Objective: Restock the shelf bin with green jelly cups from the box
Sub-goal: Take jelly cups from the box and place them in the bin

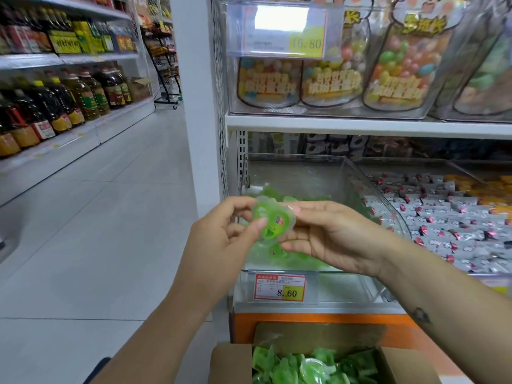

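bin price tag (279,287) 8.60, upper tag (285,31) 16.80.

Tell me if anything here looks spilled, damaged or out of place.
Nothing stands out. The left hand and right hand hold one green jelly cup over the clear bin; more cups lie in the bin and in the box below. None on the visible floor.

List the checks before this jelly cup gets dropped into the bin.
1. Grip: green jelly cup pinched by left hand and right hand: ok.
2. Cup in front of the clear bin opening: ok.
3. Room left in bin: ok, only a low layer inside.
4. Cardboard box holds more cups: ok.
5. Cup's seal intact: cannot tell.
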